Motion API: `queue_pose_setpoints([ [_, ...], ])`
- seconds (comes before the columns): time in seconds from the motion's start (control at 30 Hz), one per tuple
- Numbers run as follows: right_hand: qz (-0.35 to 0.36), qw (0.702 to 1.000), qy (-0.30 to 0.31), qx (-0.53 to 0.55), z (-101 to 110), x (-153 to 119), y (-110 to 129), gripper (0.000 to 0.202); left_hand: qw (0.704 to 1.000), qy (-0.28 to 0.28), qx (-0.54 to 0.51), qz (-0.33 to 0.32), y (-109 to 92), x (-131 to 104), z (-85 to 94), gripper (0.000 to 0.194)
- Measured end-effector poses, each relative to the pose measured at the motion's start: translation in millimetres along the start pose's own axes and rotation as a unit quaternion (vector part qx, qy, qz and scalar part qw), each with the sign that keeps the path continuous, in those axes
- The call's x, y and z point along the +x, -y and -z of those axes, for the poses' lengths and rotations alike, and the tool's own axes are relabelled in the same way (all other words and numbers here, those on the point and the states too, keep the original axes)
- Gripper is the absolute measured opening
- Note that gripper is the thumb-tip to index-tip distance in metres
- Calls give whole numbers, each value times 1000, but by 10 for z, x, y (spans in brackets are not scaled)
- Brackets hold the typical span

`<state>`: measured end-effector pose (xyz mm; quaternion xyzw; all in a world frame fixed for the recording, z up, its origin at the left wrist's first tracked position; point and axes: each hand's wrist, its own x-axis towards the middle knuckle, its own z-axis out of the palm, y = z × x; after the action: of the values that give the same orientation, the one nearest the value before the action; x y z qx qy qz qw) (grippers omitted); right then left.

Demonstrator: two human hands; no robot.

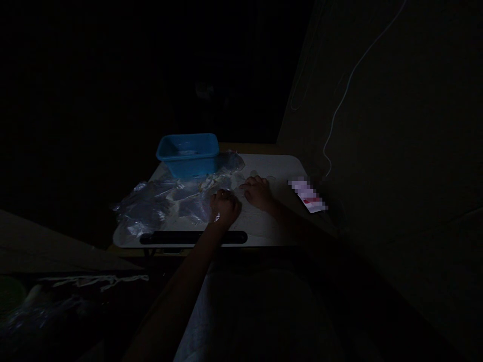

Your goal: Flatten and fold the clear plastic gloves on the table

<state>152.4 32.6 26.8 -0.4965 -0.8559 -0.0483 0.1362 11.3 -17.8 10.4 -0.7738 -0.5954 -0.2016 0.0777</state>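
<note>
In dim light, my left hand (225, 207) rests over the middle of a white table (279, 168), its fingers curled against clear plastic (194, 207). My right hand (257, 192) is just to its right, with fingers bent and pressed together near a small clear piece by the fingertips. Whatever either hand pinches is too small and dark to make out. Crumpled clear plastic bags (145, 208) lie to the left of my left hand. Behind them stands a blue basket (192, 163) with something pale inside.
A lit phone (309, 195) lies at the table's right edge. A black bar (166, 237) runs along the front edge, under my left forearm. A white cable (349, 83) hangs at the right. More plastic (33, 314) is at the lower left.
</note>
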Motion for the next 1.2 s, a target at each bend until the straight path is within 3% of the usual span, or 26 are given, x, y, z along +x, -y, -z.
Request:
queue_pose_setpoints([
  [0.1, 53, 999, 6, -11, -7, -22, 71, 34, 1000, 5, 2, -1, 6, 0, -17, 29],
  [0.3, 52, 998, 35, -29, -66, -70, 144, 35, 1000, 6, 2, 19, 6, 3, -25, 30],
  [0.5, 79, 996, 27, -31, -150, -206, 144, 44, 999, 19, 7, 32, 2, 15, -32, 26],
  [1.03, 20, 999, 2, -43, -133, -372, -40, 52, 999, 20, 34, 15, -6, 3, -16, 29],
  [1.2, -9, 999, -3, -43, -69, -453, -236, 45, 999, 31, 30, 25, -9, 2, -7, 31],
])
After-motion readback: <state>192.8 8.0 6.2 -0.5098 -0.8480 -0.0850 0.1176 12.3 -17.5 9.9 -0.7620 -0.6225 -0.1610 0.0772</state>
